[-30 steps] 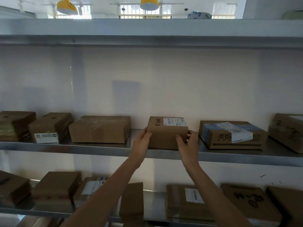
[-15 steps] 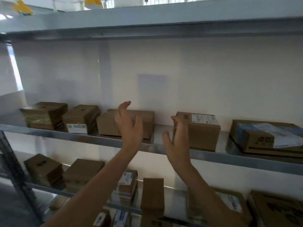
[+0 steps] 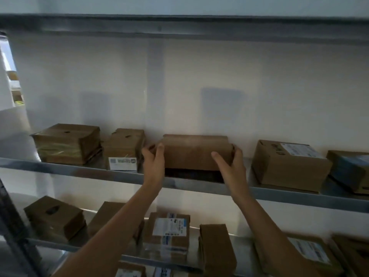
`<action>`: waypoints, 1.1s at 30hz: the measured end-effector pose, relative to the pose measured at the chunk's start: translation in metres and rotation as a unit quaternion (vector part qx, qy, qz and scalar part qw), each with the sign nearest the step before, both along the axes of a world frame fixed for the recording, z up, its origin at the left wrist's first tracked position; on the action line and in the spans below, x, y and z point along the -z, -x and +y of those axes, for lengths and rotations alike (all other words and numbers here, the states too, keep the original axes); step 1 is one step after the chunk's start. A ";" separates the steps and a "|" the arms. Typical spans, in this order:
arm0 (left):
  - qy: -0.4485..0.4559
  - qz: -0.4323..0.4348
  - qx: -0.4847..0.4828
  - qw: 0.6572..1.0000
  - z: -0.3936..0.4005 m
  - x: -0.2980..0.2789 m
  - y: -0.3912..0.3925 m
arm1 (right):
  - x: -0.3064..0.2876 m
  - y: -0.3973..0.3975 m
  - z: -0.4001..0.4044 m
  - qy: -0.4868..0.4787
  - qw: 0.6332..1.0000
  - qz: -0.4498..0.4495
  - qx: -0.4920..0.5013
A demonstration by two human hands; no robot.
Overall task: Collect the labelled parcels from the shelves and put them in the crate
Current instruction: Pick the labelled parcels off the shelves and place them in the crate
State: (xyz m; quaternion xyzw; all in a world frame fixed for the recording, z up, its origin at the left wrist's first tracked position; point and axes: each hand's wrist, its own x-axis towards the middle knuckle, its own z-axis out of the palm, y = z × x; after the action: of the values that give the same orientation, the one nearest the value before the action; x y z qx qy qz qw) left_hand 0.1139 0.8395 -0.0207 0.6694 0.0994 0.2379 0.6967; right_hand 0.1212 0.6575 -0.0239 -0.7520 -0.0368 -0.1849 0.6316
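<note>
**Both hands on the plain box, middle shelf**

Neighbours: just left of the plain box stands a small box with a white label, close to the left hand. Further left is a taped box. To the right, a box with a label on top sits near the right hand, and a blue-taped box lies at the frame edge. The lower shelf carries more boxes, among them a labelled parcel under the forearms.

Grip: left hand holds the plain box's left end, thumb on the front face; right hand holds its right end, thumb on the front, fingers round the side. The box sits on the middle shelf, its front edge apparently raised, with dark shadow beneath.

Change: half a second ago both hands were open in the air; a second ago they held the box with a label on top, now released.

Room: grey metal shelving against a white wall, dim light. Crate not in view.
</note>
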 end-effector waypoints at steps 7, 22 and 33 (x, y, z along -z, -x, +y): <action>0.121 -0.044 0.101 0.987 0.020 -0.016 0.002 | -0.022 0.014 -0.010 -0.102 0.992 -0.064 0.027; 0.008 -0.084 0.149 0.985 0.017 -0.008 -0.005 | -0.002 0.008 -0.024 -0.101 0.994 -0.040 0.013; 0.013 -0.109 0.204 0.973 0.029 -0.025 -0.007 | -0.013 0.011 -0.026 -0.190 0.981 0.016 -0.029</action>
State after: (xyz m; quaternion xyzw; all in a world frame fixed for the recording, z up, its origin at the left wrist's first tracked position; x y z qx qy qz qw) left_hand 0.1206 0.8682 0.0047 0.6363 -0.1128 0.1608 0.7460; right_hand 0.1098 0.6316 -0.0114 -0.6200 -0.0125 -0.1586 0.7683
